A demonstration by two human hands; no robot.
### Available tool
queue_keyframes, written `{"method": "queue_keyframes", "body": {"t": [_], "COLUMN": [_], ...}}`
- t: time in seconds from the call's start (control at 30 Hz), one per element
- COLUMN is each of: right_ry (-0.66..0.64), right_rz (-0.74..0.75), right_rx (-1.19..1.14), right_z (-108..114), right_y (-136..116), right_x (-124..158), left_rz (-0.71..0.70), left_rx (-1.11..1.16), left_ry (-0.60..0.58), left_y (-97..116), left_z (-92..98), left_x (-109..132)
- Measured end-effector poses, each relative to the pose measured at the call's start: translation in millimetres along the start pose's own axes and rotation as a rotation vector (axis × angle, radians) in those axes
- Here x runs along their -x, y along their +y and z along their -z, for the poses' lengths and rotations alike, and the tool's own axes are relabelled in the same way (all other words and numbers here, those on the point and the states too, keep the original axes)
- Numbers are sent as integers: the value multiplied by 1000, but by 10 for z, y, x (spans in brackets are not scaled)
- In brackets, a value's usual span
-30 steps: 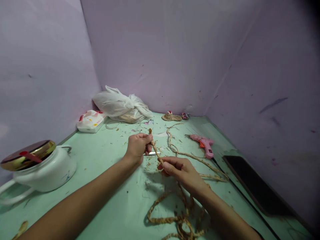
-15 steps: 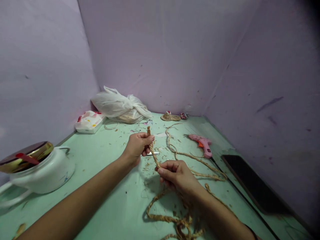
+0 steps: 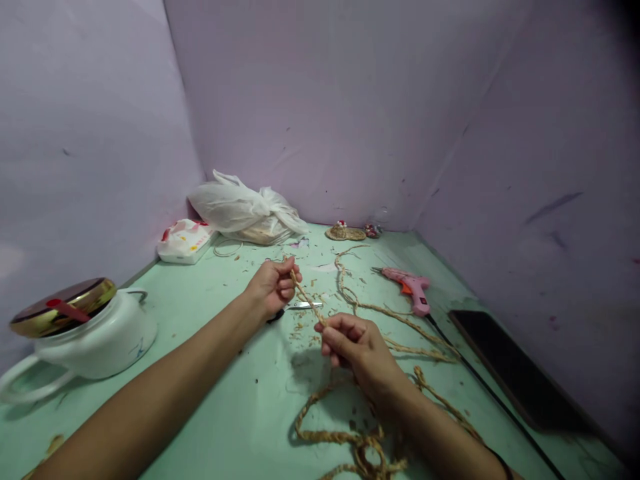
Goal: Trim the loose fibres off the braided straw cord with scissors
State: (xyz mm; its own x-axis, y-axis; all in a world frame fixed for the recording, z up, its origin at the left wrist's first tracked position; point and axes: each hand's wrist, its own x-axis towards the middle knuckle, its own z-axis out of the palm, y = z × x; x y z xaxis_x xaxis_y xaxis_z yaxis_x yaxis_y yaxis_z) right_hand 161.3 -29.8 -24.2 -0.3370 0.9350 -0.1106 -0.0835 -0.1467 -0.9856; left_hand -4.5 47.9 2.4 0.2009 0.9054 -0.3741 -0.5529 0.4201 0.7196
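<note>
The left hand (image 3: 274, 288) is curled up, with its thumb and fingers pinching a thin braided straw rope (image 3: 307, 293) close to one end. The right hand (image 3: 357, 343) pinches the same rope lower down, thumb against fingers, with its other fingers loosely bent. The bit of rope between the two hands looks straight and slants down to the right, up above the green counter (image 3: 215, 407). Just behind it lies a pair of scissors (image 3: 307, 305), with shiny blades pointing right and a black handle partly hidden by the left hand. Little straw scraps (image 3: 299, 327) are spread around there. Below the right hand, more braided rope (image 3: 327, 437) lies in loops and a tangle; I can't tell if it is joined to the piece being held. Another long straw strand (image 3: 383, 310) bends across the counter to the right. Past that strand sits a pink glue gun (image 3: 413, 288), its nose pointing left, with a black cord (image 3: 483, 377) running toward the front. Beside the cord is a flat black phone (image 3: 515, 370). On the far left is a white pot (image 3: 107, 347) with a handle, and a gold-edged lid (image 3: 63, 307) sits tipped on top. At the back are a white packet (image 3: 185, 243) with red marks, a tied white plastic bag (image 3: 235, 203), and a small woven straw piece (image 3: 346, 233) with red and white beads, near the purple wall (image 3: 345, 120).
</note>
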Motion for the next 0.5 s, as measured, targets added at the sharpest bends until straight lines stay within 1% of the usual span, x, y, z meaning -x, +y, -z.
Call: {"method": "queue_keyframes", "body": {"t": [0.1,0.3,0.37,0.43,0.5], "right_ry": [20,-54,-72,-79,-69], "right_rz": [-41,-62,-103,-129,-97], "right_rx": [-117,-229,-230,-181,-107], "right_z": [24,48,40,20,-6], "right_y": [-1,-17,-23,-21,-4], "right_x": [-49,-47,-36,-20,2], "left_rz": [22,35,59,74,68], "left_rx": [-7,-38,-34,-10,23], "left_ry": [-64,-113,-119,-104,-74], "left_y": [74,133,125,100,61], "left_z": [26,-1,-21,-43,-64], "left_x": [55,182,203,203,181]}}
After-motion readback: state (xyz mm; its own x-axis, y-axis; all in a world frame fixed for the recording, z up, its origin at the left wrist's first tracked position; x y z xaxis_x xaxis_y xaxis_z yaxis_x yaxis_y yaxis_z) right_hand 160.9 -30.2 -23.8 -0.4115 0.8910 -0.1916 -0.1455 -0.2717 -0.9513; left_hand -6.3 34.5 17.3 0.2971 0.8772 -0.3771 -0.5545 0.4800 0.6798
